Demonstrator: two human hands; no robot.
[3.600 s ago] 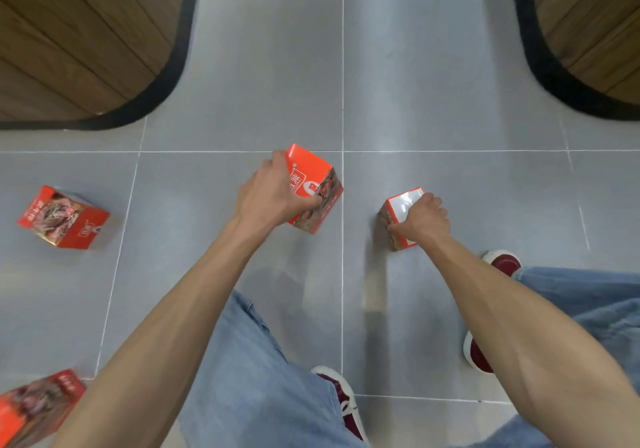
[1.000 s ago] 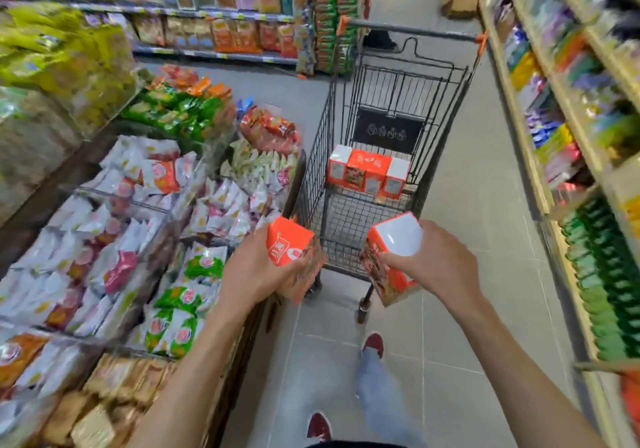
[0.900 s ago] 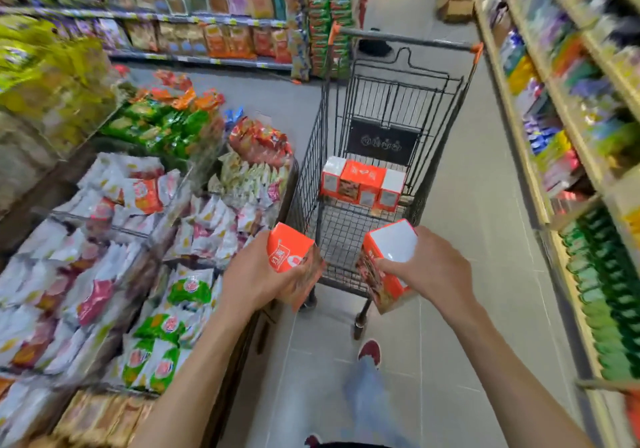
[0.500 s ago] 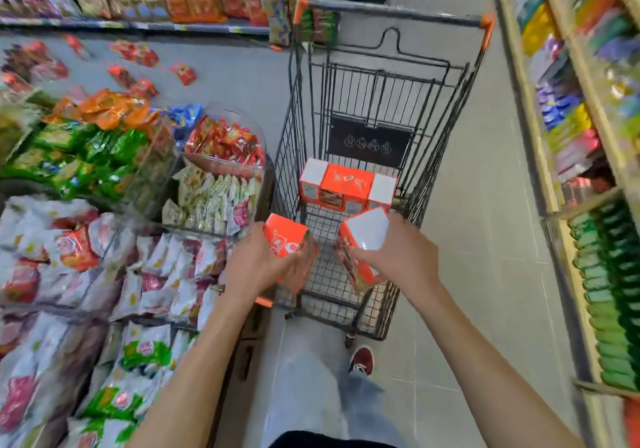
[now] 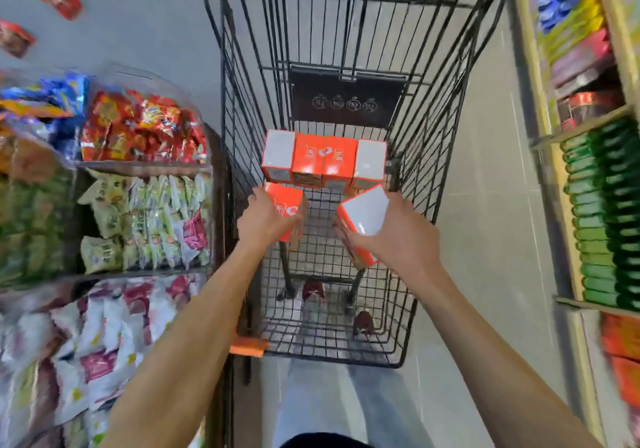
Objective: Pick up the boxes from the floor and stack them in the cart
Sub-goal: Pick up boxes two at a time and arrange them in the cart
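Covering much of each box (image 5: pixel 367 213), hand (image 5: pixel 268 220) grips.

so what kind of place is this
Most likely a supermarket or grocery store aisle. A wire shopping cart stands in the middle, open bins of bagged snacks line the left, and stocked shelves run along the right.

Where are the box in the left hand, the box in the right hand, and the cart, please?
Left-hand box (image 5: pixel 289 201), head view: orange top face.
Right-hand box (image 5: pixel 369 213), head view: white face.
Cart (image 5: pixel 349 97), head view: black panel.
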